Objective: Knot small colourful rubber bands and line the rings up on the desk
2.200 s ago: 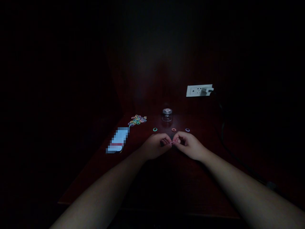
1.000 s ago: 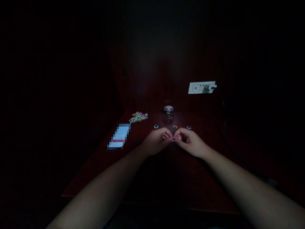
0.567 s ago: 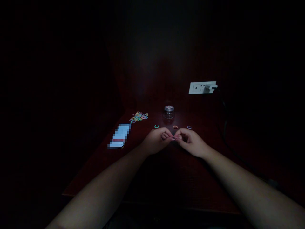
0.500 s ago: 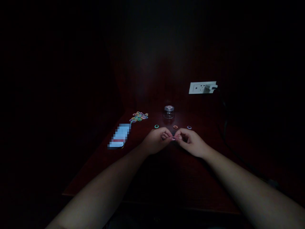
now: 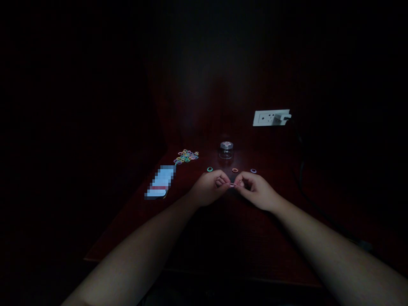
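From my end of the head camera, I see both hands just below the middle of the frame, fingertips nearly meeting. The left hand has thumb and forefinger drawn together in a pinch, its other fingers curled loosely behind. The right hand mirrors it, and between them they hold a thin pink band by its two ends, right at the centre. I can't make out whether it is stretched, since the light is poor.

Just beyond the knuckles I count three loose bands in a spaced row on the dark red surface: a green band on the left, an orange band in the middle and a purple band on the right. Behind the row, near the centre, a clear lidded jar stands upright. Left of centre I have a pile of mixed pastel bands, and just below it a bright phone whose screen is pixelated.

At the upper right, a white socket plate carries a plug; a dark cord trails down the right of the frame.
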A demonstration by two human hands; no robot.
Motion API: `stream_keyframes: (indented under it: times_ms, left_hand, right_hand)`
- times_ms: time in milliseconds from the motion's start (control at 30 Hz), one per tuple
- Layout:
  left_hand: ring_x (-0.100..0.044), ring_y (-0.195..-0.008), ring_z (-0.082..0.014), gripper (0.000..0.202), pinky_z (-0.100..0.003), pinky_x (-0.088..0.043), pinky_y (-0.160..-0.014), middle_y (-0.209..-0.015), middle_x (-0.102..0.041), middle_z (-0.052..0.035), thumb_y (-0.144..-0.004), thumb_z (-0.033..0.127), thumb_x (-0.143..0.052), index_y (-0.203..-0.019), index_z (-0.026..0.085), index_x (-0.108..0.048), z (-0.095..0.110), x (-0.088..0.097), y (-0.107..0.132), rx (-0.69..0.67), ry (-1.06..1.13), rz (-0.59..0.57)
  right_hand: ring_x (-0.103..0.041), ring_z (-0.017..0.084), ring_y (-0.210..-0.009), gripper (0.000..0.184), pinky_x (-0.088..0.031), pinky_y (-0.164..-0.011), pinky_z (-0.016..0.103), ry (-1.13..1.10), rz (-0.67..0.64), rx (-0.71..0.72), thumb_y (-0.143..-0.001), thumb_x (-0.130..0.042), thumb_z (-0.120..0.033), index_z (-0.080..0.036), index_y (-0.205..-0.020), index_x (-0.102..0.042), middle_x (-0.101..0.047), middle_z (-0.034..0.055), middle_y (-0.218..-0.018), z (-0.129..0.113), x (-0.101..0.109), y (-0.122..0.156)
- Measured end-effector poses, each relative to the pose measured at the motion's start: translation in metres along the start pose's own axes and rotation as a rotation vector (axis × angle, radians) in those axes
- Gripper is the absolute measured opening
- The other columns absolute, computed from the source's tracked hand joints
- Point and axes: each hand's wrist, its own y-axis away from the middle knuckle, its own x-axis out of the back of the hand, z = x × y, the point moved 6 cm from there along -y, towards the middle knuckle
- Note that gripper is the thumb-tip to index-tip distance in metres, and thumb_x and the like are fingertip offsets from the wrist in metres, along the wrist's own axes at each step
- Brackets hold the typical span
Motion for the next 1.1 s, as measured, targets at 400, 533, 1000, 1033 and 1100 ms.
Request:
stream_keyframes:
  times_ms: [400,533,1000,1033,1100]
  left_hand:
    - [-0.055,-0.070,-0.0110,0.014,-0.022,-0.042,-0.062,-0.081,-0.063,-0.0008,-0.084,0.028,-0.051,-0.087,0.016,-0.056,-0.003,0.001,0.000,-0.033,-0.081,-0.078]
    - [-0.056,-0.075,-0.0120,0.014,-0.024,-0.042,-0.066,-0.083,-0.064,-0.0008,-0.085,0.028,-0.047,-0.088,0.017,-0.056,0.001,0.006,0.000,-0.054,-0.135,-0.058]
    - [-0.053,-0.072,-0.0102,0.019,-0.022,-0.043,-0.065,-0.082,-0.061,-0.0015,-0.083,0.033,-0.053,-0.087,0.015,-0.057,0.002,-0.001,-0.001,-0.075,-0.100,-0.028]
    - [-0.054,-0.072,-0.0102,0.019,-0.022,-0.043,-0.065,-0.082,-0.061,-0.0016,-0.083,0.034,-0.053,-0.087,0.015,-0.057,0.002,-0.001,-0.001,-0.076,-0.100,-0.031]
    - [-0.054,-0.072,-0.0102,0.019,-0.022,-0.043,-0.065,-0.082,-0.061,-0.0017,-0.083,0.033,-0.053,-0.087,0.015,-0.057,0.002,-0.001,-0.001,-0.078,-0.094,-0.041]
  right_hand:
    - [-0.045,0.012,-0.061,0.013,-0.037,-0.060,0.025,0.134,0.031,0.049,-0.085,-0.049,-0.025,-0.017,-0.075,-0.053,-0.050,-0.0012,-0.066,0.000,0.008,-0.001]
    - [-0.046,0.013,-0.063,0.015,-0.036,-0.059,0.025,0.130,0.061,0.045,-0.086,-0.048,-0.026,-0.017,-0.074,-0.051,-0.051,-0.0005,-0.067,0.002,0.012,-0.002]
    - [-0.043,0.011,-0.059,0.013,-0.038,-0.061,0.026,0.094,0.065,0.084,-0.082,-0.051,-0.027,-0.016,-0.079,-0.057,-0.050,-0.0010,-0.065,-0.001,0.003,-0.002]
    - [-0.044,0.011,-0.059,0.013,-0.038,-0.061,0.026,0.094,0.068,0.083,-0.082,-0.052,-0.027,-0.016,-0.079,-0.058,-0.050,-0.0009,-0.065,-0.001,0.004,-0.002]
    - [-0.044,0.011,-0.059,0.013,-0.038,-0.061,0.026,0.094,0.072,0.074,-0.082,-0.052,-0.027,-0.016,-0.079,-0.058,-0.051,-0.0007,-0.065,-0.002,0.005,-0.002]
